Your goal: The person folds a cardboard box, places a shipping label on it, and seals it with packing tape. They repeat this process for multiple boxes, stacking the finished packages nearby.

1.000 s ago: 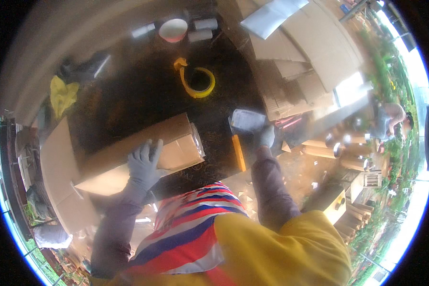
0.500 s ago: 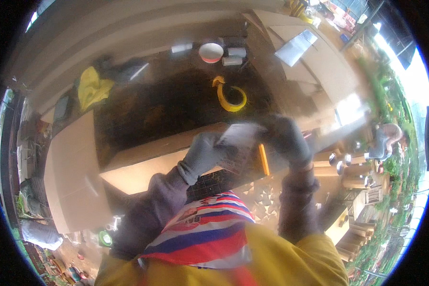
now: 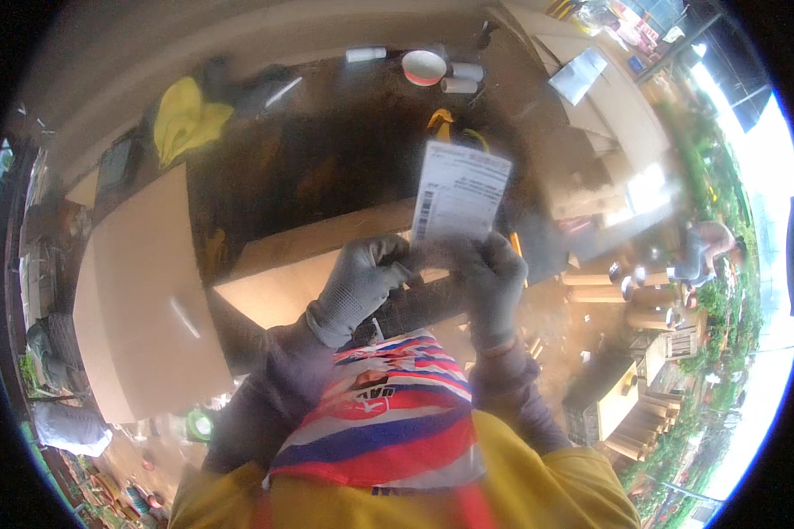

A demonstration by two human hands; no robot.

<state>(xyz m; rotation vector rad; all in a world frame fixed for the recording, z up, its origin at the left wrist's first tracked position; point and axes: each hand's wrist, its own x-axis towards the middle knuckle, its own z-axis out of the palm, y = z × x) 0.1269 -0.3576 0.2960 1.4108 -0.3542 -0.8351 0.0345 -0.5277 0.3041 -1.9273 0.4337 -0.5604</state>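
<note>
While the right hand pinches a white label by its lower edge, the left hand curls beside it, its hold unclear; a cardboard box lies below.

The right hand holds a white label by its lower edge; the left hand, fingers curled, is close beside, over a cardboard box.

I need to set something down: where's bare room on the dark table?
The dark table looks bare between the yellow cloth, box and paper label. It's crowded around the bowl, the white rolls and the stacked cardboard at right.
</note>
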